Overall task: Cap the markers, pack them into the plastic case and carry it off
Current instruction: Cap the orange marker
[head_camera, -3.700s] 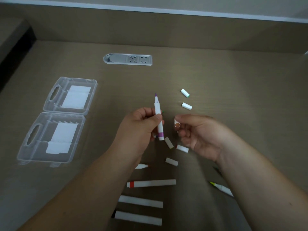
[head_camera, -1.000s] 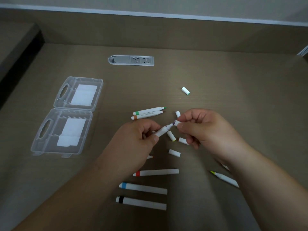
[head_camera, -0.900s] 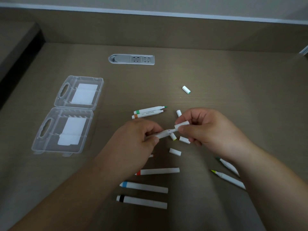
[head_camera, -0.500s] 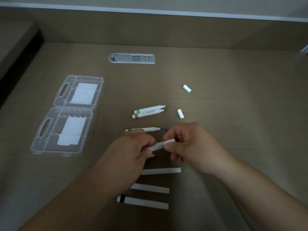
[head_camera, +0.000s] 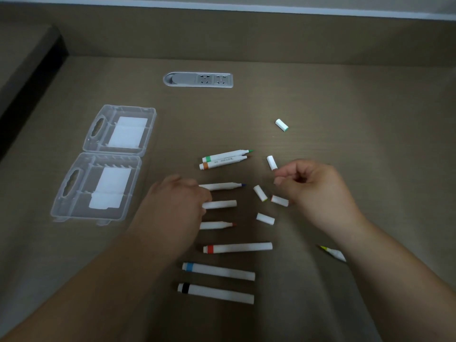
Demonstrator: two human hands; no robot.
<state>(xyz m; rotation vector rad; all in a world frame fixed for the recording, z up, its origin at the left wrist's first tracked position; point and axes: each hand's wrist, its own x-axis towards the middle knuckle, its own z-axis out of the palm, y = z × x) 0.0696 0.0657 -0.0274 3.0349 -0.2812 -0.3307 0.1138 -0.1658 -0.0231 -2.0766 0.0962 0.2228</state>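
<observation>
My left hand (head_camera: pixel 177 201) pinches the left end of a capped white marker (head_camera: pixel 220 204) that lies level on the desk. My right hand (head_camera: pixel 315 186) hovers apart from it, fingers loosely curled and holding nothing, beside a loose cap (head_camera: pixel 272 162). Uncapped markers lie around: green (head_camera: pixel 227 154), orange (head_camera: pixel 223 162), blue-tipped (head_camera: pixel 222 186), red-tipped (head_camera: pixel 217 225) and yellow-tipped (head_camera: pixel 333 253). Three capped markers with red (head_camera: pixel 238 248), blue (head_camera: pixel 218 270) and black (head_camera: pixel 214 293) bands lie in a row nearest me. The clear plastic case (head_camera: pixel 74 183) lies open at the left.
More loose caps lie at the green-ended cap (head_camera: pixel 281 125) and near my right hand (head_camera: pixel 260 193), (head_camera: pixel 279 200), (head_camera: pixel 265 218). A grey socket panel (head_camera: pixel 198 79) is set into the desk at the back. A dark gap runs along the desk's left edge.
The cap went onto the purple marker between both hands. My left hand has brought that marker down into the row on the desk, and my right hand has let go and moved right.
</observation>
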